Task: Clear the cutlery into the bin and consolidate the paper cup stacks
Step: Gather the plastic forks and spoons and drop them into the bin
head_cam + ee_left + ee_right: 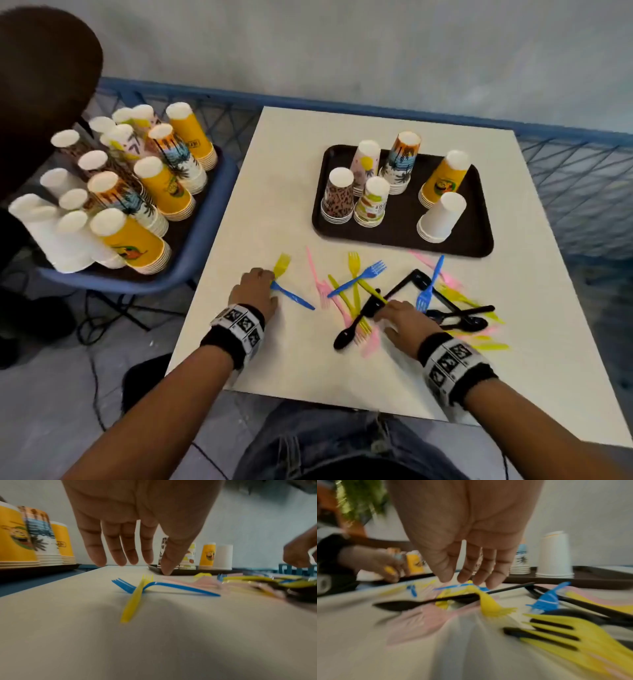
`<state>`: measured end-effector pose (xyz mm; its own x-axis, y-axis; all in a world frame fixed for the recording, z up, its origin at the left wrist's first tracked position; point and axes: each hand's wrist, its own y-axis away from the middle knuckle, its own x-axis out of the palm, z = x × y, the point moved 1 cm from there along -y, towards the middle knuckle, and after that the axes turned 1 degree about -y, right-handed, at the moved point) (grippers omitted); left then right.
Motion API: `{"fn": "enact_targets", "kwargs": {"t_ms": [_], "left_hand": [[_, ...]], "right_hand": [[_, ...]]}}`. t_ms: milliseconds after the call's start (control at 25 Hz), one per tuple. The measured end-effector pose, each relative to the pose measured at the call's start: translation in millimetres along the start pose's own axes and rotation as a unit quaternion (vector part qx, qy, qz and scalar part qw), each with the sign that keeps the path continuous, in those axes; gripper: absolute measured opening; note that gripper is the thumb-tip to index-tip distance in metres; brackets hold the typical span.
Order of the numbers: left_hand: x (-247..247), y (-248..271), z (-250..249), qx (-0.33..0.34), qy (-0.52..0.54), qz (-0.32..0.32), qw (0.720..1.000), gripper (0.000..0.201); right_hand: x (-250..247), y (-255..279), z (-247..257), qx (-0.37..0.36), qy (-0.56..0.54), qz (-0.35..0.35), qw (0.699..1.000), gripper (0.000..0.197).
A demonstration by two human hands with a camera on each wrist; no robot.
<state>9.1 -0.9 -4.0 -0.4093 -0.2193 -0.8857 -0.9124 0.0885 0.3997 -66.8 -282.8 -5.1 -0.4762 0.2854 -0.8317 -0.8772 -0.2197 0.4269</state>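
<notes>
Plastic cutlery lies scattered over the near half of the white table point(308, 359). My left hand point(255, 291) hovers open over a yellow fork point(282, 263) crossed with a blue fork point(294, 299). In the left wrist view both forks, yellow point(135, 599) and blue point(180, 586), lie flat under the hanging fingers point(118, 555). My right hand point(400, 317) is open over the main pile, by a black spoon point(356, 325); its fingers point(479, 574) hang just above the blurred cutlery. Several upturned paper cup stacks stand on a black tray point(404, 222).
Left of the table, a blue seat point(205, 246) carries a second dark tray crowded with many taller cup stacks point(120, 192). A dark rounded object point(41, 85) looms at the top left. Blue mesh fencing point(582, 178) runs behind the table. Cables lie on the floor.
</notes>
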Motion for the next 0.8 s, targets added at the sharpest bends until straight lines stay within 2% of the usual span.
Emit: {"fn": "enact_targets", "kwargs": {"t_ms": [80, 160, 360, 520, 680, 800], "left_hand": [[1, -12, -1, -0.009, -0.038, 0.002, 0.999, 0.065], [2, -24, -1, -0.004, -0.065, 0.019, 0.998, 0.065], [10, -36, -3, 0.047, -0.117, 0.023, 0.992, 0.035], [9, -41, -3, 0.087, -0.147, 0.044, 0.984, 0.027], [3, -43, 3, 0.079, -0.111, 0.057, 0.989, 0.028], [-2, -42, 14, 0.041, -0.005, 0.066, 0.997, 0.028]], "right_hand": [[9, -15, 14, -0.019, 0.079, 0.005, 0.997, 0.049], [13, -25, 25, -0.031, 0.149, 0.004, 0.988, 0.054], [18, -40, 30, -0.025, 0.221, 0.012, 0.975, 0.035], [17, -49, 40, -0.042, 0.226, 0.016, 0.973, 0.028], [15, -49, 51, -0.07, 0.273, -0.03, 0.959, 0.016], [16, -45, 63, -0.109, 0.265, -0.078, 0.955, 0.019]]}}
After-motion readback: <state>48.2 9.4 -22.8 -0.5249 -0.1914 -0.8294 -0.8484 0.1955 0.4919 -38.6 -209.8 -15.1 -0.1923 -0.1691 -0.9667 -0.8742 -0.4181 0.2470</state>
